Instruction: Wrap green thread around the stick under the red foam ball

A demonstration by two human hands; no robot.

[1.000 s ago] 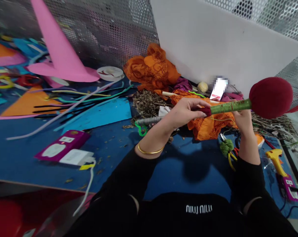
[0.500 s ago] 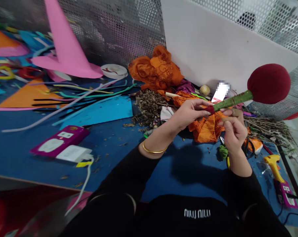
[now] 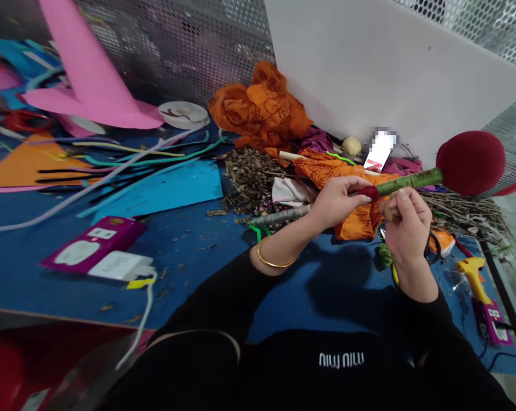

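Note:
A stick ending in a dark red ball is held across in front of me. Next to the ball its shaft has a green wrapped stretch, followed by a dark red part; a grey wrapped rod shows behind my left forearm. My left hand is closed around the dark red part. Just below the green stretch, my right hand is pinched closed; whatever is between its fingertips is too small to make out. A ball of green yarn lies on the table beside my right wrist.
Orange cloth and dried plants lie behind my hands. A phone leans by the white board. At right are scissors and a yellow glue gun; at left, a pink cone hat and purple power strip.
The ball end has dropped slightly and the stick lies more level. My right fingers have drawn into a tighter pinch under the shaft. The camera view has shifted a little to the right.

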